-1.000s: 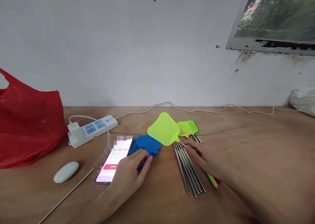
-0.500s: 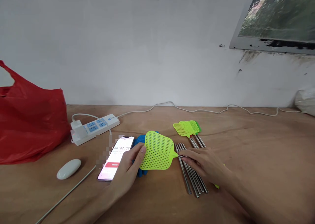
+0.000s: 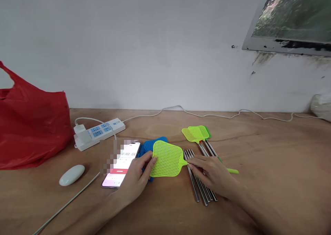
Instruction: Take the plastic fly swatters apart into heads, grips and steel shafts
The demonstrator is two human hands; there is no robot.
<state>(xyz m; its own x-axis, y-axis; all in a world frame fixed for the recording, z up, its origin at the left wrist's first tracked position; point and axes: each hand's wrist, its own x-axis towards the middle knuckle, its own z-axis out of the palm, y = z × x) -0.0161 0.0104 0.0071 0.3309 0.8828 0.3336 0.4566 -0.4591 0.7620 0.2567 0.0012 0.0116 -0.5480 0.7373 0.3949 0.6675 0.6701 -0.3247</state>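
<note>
My left hand (image 3: 137,178) grips the left edge of a yellow-green fly swatter head (image 3: 167,159) with thumb and fingers. My right hand (image 3: 212,174) pinches the thin metal rod at the head's neck and lies over a bundle of several metal rods (image 3: 200,188). Under the swatter head lie blue swatter heads (image 3: 152,145). Behind the rods rest smaller yellow-green swatters (image 3: 195,133) with their rods attached. A green handle end (image 3: 232,171) pokes out to the right of my right hand.
A phone (image 3: 120,166) showing a timer lies left of my left hand. A white power strip (image 3: 99,132), a white oval mouse (image 3: 71,174), a grey cable (image 3: 67,204) and a red plastic bag (image 3: 31,124) fill the left. A white cord (image 3: 207,115) runs along the wall.
The yellow-green swatter came down from over the blue heads toward me. My left hand moved from the blue heads to grip its edge; my right hand pinches its rod.
</note>
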